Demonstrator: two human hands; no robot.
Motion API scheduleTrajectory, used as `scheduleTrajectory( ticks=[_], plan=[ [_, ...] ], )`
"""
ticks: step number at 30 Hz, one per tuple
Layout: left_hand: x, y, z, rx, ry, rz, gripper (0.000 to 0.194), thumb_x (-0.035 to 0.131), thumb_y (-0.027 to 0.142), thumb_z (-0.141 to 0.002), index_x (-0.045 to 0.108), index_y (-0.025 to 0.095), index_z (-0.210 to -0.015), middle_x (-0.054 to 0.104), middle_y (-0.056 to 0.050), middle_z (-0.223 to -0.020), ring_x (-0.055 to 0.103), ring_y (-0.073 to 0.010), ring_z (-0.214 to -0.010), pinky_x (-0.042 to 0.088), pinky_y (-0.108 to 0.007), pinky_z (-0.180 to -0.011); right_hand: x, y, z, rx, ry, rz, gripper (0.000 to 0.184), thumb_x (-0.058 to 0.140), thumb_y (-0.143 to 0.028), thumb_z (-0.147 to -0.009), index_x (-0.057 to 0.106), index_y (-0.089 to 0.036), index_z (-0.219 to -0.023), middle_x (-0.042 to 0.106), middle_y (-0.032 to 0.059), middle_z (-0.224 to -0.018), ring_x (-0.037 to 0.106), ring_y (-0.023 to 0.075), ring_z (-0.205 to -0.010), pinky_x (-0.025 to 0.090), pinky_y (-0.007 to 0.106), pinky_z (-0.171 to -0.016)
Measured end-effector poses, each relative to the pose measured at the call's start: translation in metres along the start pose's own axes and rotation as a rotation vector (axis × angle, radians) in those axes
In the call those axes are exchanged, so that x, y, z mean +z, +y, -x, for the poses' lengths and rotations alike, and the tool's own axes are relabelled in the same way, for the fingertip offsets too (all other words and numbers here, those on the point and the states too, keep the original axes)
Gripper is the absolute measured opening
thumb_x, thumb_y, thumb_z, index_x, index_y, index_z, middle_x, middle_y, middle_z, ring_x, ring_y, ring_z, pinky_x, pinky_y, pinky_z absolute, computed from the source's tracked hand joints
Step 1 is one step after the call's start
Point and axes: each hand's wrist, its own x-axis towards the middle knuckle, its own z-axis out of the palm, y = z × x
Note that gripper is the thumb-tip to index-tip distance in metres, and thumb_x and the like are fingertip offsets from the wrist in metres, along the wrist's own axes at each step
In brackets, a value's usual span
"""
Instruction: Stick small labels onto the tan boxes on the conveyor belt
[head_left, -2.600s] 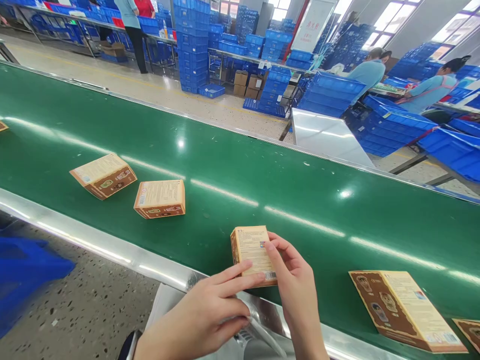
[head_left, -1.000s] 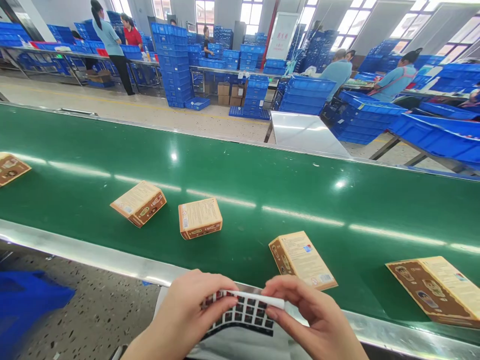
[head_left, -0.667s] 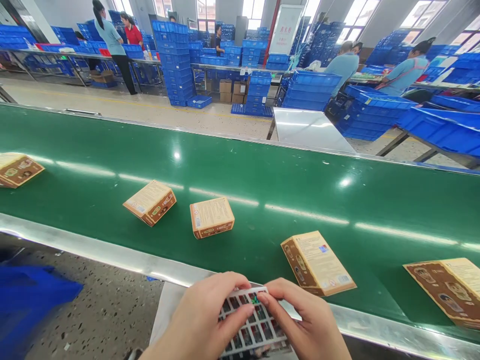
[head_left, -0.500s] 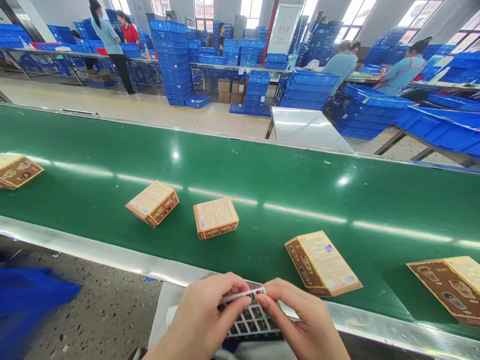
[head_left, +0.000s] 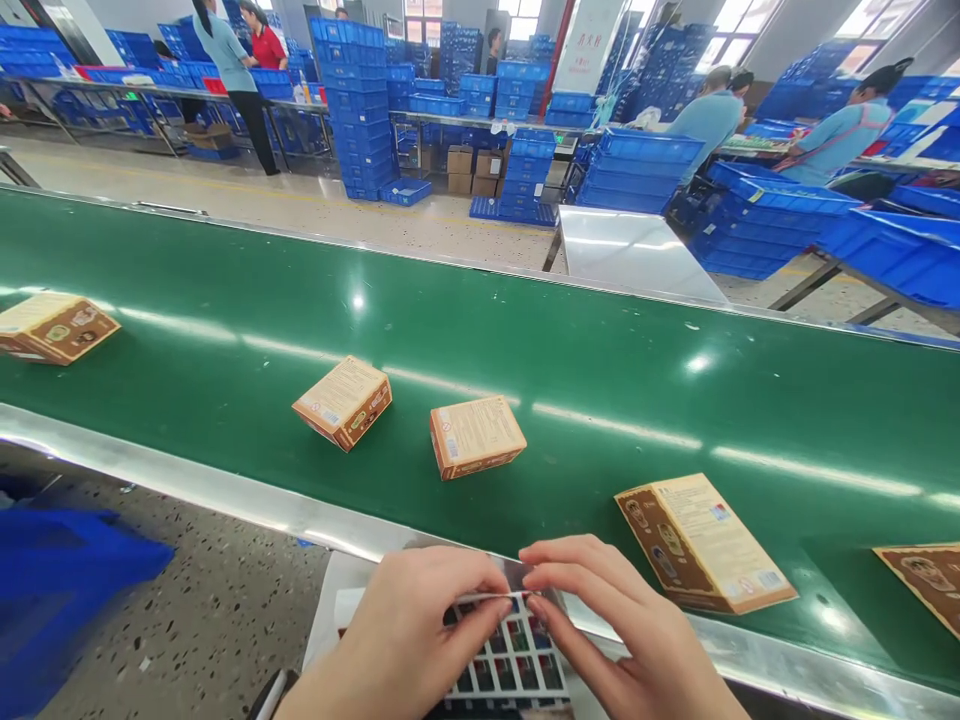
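My left hand (head_left: 405, 640) and my right hand (head_left: 615, 630) meet just below the conveyor's metal edge, both pinching the top edge of a sticker sheet (head_left: 510, 660) printed with a grid of small dark labels. The fingers of each hand are closed on that sheet. Closest to my right hand, a tan and brown carton (head_left: 705, 540) lies flat on the green belt (head_left: 600, 360). Farther left on the belt rest two smaller cartons (head_left: 476, 435) (head_left: 343, 400), and another carton (head_left: 56, 325) sits near the left edge.
Part of a further carton (head_left: 926, 580) shows at the right edge of the belt. A steel table (head_left: 637, 255) stands beyond the belt. Stacks of blue crates (head_left: 364, 100) fill the hall, where several people in light blue tops work at benches. A blue bin (head_left: 60, 590) sits on the floor left.
My hands left the carton on the belt and took up the sticker sheet, which they keep fingering. The cartons appear farther right in view and the camera has shifted slightly.
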Motion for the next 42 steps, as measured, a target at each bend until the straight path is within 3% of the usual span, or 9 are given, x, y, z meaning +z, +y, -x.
scheduleTrajectory(
  ticks=[16,20,23,25,28,31,33,38,42],
  plan=[
    [-0.003,0.002,-0.005,-0.209,-0.038,0.029,0.016,0.056,0.020,-0.092,0.069,0.022,-0.083,0.070,0.004,-0.071,0.059,-0.0138,-0.062,0.039,-0.022,-0.058,-0.004,0.003,-0.001,-0.201,0.062,0.141,0.019,0.057,-0.009,-0.095,0.067,-0.025,-0.100,0.072,0.0070,-0.108,0.069,0.0253,-0.101,0.058,0.034,-0.085],
    [-0.008,-0.003,-0.004,-0.179,-0.087,0.022,0.015,0.060,0.017,-0.089,0.070,0.021,-0.078,0.071,0.002,-0.070,0.061,-0.0141,-0.063,0.041,-0.022,-0.058,-0.003,0.024,-0.014,0.156,0.253,0.014,0.006,0.058,-0.029,-0.098,0.063,-0.026,-0.100,0.071,0.0069,-0.112,0.068,0.0253,-0.101,0.058,0.037,-0.083],
    [-0.001,-0.018,0.002,0.036,-0.121,0.044,0.013,0.064,0.015,-0.088,0.071,0.022,-0.080,0.075,0.000,-0.079,0.066,-0.0171,-0.079,0.049,-0.024,-0.072,0.006,0.052,-0.039,0.509,0.514,-0.045,0.057,0.061,-0.057,-0.090,0.051,-0.020,-0.132,0.066,0.0152,-0.124,0.065,0.0319,-0.108,0.055,0.048,-0.086],
    [0.008,-0.032,0.007,0.209,-0.111,0.046,0.008,0.070,0.018,-0.086,0.072,0.024,-0.081,0.077,-0.001,-0.105,0.067,-0.0208,-0.103,0.051,-0.031,-0.092,0.008,0.069,-0.059,0.545,0.411,-0.179,0.079,0.066,-0.058,-0.082,0.041,-0.018,-0.144,0.062,0.0162,-0.131,0.063,0.0319,-0.113,0.052,0.049,-0.093],
    [0.012,-0.046,0.010,0.380,-0.125,-0.075,0.007,0.079,0.022,-0.080,0.073,0.025,-0.082,0.059,-0.002,-0.143,0.048,-0.0301,-0.138,0.042,-0.046,-0.113,0.003,0.080,-0.085,0.399,0.080,-0.412,0.087,0.069,-0.043,-0.080,0.030,-0.020,-0.154,0.064,0.0109,-0.130,0.062,0.0265,-0.117,0.048,0.044,-0.102],
    [0.005,-0.047,0.009,0.425,-0.160,-0.183,0.008,0.077,0.018,-0.081,0.073,0.024,-0.084,0.039,-0.001,-0.158,0.030,-0.0335,-0.149,0.031,-0.057,-0.119,-0.007,0.075,-0.100,0.251,-0.257,-0.589,0.087,0.067,-0.031,-0.082,0.026,-0.023,-0.157,0.069,0.0067,-0.123,0.065,0.0239,-0.111,0.049,0.044,-0.101],
    [-0.002,-0.043,0.007,0.409,-0.172,-0.207,0.009,0.075,0.015,-0.080,0.073,0.023,-0.083,0.035,-0.001,-0.160,0.025,-0.0340,-0.150,0.029,-0.059,-0.119,-0.010,0.069,-0.102,0.214,-0.314,-0.614,0.079,0.067,-0.028,-0.082,0.034,-0.026,-0.154,0.068,0.0053,-0.126,0.065,0.0238,-0.112,0.049,0.044,-0.102],
    [-0.005,-0.032,-0.001,0.363,-0.303,-0.271,0.013,0.074,0.008,-0.079,0.073,0.020,-0.083,0.041,-0.005,-0.156,0.037,-0.0356,-0.145,0.040,-0.056,-0.115,0.002,0.059,-0.074,0.398,0.252,-0.598,0.040,0.075,-0.040,-0.081,0.070,-0.026,-0.118,0.064,0.0078,-0.134,0.058,0.0280,-0.124,0.047,0.045,-0.104],
    [0.004,-0.026,-0.005,0.404,-0.262,-0.255,0.009,0.070,0.009,-0.083,0.071,0.018,-0.084,0.040,-0.008,-0.157,0.038,-0.0329,-0.145,0.035,-0.051,-0.119,0.017,0.046,-0.043,0.773,0.591,-0.770,0.044,0.085,-0.058,-0.068,0.077,-0.021,-0.091,0.069,0.0120,-0.125,0.066,0.0330,-0.108,0.058,0.036,-0.078]
  ],
)
